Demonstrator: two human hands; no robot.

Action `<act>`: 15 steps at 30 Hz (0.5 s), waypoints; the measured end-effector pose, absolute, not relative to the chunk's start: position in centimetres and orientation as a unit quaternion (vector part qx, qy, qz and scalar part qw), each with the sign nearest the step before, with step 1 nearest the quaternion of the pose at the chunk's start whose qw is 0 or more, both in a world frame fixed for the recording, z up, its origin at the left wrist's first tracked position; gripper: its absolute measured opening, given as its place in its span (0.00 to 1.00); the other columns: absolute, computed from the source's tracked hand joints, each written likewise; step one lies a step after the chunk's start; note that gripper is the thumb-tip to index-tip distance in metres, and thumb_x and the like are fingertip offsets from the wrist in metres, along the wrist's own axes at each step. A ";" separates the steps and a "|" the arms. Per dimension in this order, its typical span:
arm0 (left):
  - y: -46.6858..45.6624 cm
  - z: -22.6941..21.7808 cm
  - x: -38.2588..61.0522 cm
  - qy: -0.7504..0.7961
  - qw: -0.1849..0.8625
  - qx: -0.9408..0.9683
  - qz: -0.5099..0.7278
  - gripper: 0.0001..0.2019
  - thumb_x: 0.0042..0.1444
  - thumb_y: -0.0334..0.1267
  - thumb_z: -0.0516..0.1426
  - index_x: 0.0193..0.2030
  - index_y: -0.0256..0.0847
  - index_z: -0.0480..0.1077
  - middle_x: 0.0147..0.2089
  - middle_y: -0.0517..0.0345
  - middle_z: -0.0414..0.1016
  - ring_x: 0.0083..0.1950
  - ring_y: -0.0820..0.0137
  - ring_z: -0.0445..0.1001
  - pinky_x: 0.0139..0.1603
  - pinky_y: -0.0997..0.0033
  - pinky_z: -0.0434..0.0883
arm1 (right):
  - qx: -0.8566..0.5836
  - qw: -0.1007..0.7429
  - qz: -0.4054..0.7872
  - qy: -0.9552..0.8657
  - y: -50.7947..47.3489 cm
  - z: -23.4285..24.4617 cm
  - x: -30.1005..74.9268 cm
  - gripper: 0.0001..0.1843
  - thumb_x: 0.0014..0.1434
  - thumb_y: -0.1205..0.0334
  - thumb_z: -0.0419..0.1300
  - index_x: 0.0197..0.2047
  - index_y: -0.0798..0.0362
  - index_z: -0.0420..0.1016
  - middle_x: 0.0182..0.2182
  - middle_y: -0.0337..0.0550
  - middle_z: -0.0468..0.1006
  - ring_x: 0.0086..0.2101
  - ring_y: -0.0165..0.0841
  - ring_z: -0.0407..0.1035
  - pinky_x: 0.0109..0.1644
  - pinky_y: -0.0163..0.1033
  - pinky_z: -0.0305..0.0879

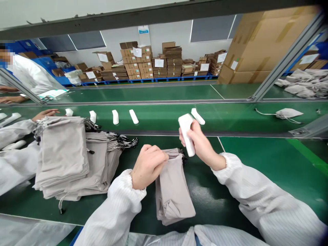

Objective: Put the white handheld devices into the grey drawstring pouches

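Note:
In my right hand (198,140) is a smooth white handheld device (188,135), wider at its top end, tilted above the bench. My left hand (151,164) is closed, its fingertips pinching the top edge of a grey drawstring pouch (175,184). That pouch lies uppermost on a small stack in front of me, its dark cord ends bunched by the upper right corner. Just behind my right hand, another white device (198,116) lies on the green conveyor belt (161,118).
Large piles of grey pouches (64,150) stand at the left, cords trailing. A co-worker's hand (46,114) reaches beside them. Several white devices sit along the belt, with a single pouch (289,113) at its right. A metal frame (287,54) crosses the right side.

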State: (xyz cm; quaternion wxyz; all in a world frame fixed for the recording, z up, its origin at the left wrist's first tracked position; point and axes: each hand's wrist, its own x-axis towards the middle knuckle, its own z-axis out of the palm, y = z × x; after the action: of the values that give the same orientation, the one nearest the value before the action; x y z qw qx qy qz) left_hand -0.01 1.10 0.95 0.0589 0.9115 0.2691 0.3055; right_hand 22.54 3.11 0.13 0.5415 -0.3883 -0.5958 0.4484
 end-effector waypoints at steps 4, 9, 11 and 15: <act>0.1 2.1 1.0 0.291 0.210 0.877 0.319 0.08 0.64 0.28 0.56 0.33 0.41 0.67 0.33 0.62 0.70 0.37 0.71 0.67 0.40 0.66 0.59 | -0.325 0.618 0.490 -0.522 1.3 3.1 22.4 0.44 0.60 0.55 0.63 0.70 0.27 0.41 0.54 0.40 0.65 0.42 0.35 0.71 0.49 0.52 0.76; -0.9 2.6 2.6 0.282 0.369 0.783 0.414 0.07 0.60 0.29 0.61 0.32 0.41 0.69 0.38 0.59 0.67 0.37 0.72 0.67 0.38 0.71 0.63 | -0.325 0.620 0.467 -0.540 0.0 3.0 21.4 0.46 0.60 0.53 0.66 0.70 0.27 0.40 0.54 0.42 0.66 0.47 0.38 0.71 0.52 0.52 0.75; -1.1 2.8 3.1 0.304 0.380 0.740 0.464 0.06 0.58 0.29 0.62 0.31 0.41 0.70 0.41 0.58 0.67 0.42 0.70 0.68 0.41 0.71 0.64 | -0.319 0.588 0.474 -0.572 0.0 2.5 21.2 0.34 0.64 0.51 0.62 0.68 0.33 0.51 0.53 0.43 0.68 0.49 0.38 0.71 0.54 0.50 0.73; -1.0 3.2 3.7 0.377 0.366 0.636 0.565 0.06 0.57 0.30 0.62 0.31 0.41 0.70 0.42 0.57 0.68 0.47 0.69 0.68 0.45 0.72 0.65 | -0.321 0.452 0.474 -0.684 0.2 2.3 21.5 0.19 0.72 0.47 0.48 0.47 0.49 0.76 0.47 0.47 0.73 0.50 0.38 0.68 0.58 0.48 0.65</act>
State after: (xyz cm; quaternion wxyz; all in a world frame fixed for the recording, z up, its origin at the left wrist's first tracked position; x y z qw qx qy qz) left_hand 3.75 -0.99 3.25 0.3656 0.6365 0.3765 0.5652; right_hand 21.50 0.22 2.31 0.4524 -0.3211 -0.6838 0.4739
